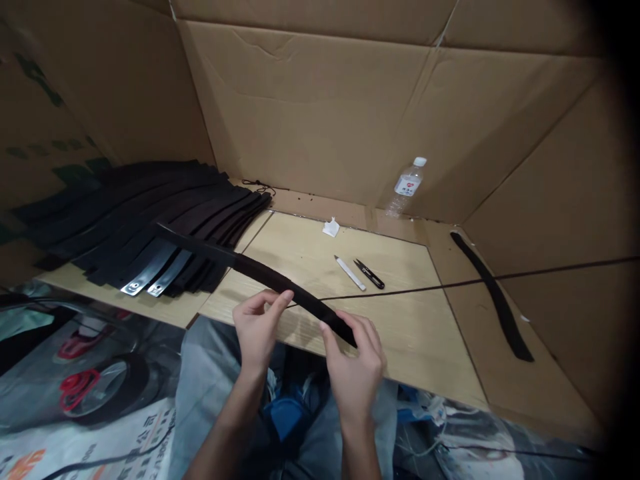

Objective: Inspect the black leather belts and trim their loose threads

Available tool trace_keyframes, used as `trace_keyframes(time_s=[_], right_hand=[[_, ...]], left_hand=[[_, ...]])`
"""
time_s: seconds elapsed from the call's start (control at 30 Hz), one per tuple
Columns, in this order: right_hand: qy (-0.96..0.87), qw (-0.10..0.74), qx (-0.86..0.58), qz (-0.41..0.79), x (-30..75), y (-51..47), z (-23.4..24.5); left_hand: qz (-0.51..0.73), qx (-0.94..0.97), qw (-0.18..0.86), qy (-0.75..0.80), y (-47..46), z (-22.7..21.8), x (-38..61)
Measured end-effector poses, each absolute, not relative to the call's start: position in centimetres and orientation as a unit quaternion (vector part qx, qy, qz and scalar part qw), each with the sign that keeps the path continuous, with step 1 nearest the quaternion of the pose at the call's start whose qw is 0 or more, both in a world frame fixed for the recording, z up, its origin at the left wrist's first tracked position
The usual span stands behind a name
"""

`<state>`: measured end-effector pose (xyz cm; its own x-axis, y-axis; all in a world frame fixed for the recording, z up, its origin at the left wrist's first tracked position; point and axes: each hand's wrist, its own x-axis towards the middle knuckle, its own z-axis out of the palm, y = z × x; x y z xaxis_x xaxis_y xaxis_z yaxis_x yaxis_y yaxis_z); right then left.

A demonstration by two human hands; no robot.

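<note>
Both hands grip one long, dark, slightly curved strip (pixel 270 279), held slantwise over the table's front edge. My left hand (pixel 260 325) pinches it near the middle between thumb and fingers. Closer to its lower right end, my right hand (pixel 357 353) has thumb and fingers closed on it. The strip's far end reaches up left, over a fanned pile of similar black strips (pixel 150 207). Two shiny metal strips (pixel 150 267) lie at the front of that pile. A thin dark cord (pixel 400 291) runs behind my hands to the right; its left end is hidden.
Thread snips (pixel 369 273), a white pen-like marker (pixel 350 273) and a scrap of white paper (pixel 331 227) lie on the table (pixel 300 247). A clear bottle (pixel 407 183) stands by the back cardboard wall (pixel 310 100). Another black strip (pixel 493 297) rests at the right.
</note>
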<state>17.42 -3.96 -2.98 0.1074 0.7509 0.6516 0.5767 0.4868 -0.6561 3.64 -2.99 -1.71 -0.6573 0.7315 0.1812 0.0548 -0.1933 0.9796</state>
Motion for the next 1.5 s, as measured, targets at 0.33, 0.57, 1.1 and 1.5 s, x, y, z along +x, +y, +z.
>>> trace_keyframes(time_s=[0.33, 0.57, 1.1, 1.5], right_hand=[[-0.680, 0.517, -0.513, 0.090, 17.7, -3.5, -2.8], [-0.738, 0.443, -0.450, 0.238, 17.9, -3.3, -3.4], [-0.673, 0.445, -0.581, 0.105, 17.6, -3.2, -4.1], [-0.689, 0.447, -0.535, 0.198, 17.3, -3.4, -3.8]], left_hand=[[0.658, 0.406, 0.366, 0.518, -2.8, -1.8, 3.3], [0.712, 0.354, 0.394, 0.461, -2.3, -2.7, 1.7], [0.662, 0.365, 0.361, 0.546, -2.1, -3.0, 2.9], [0.729, 0.295, 0.357, 0.504, -2.1, -2.5, 1.9]])
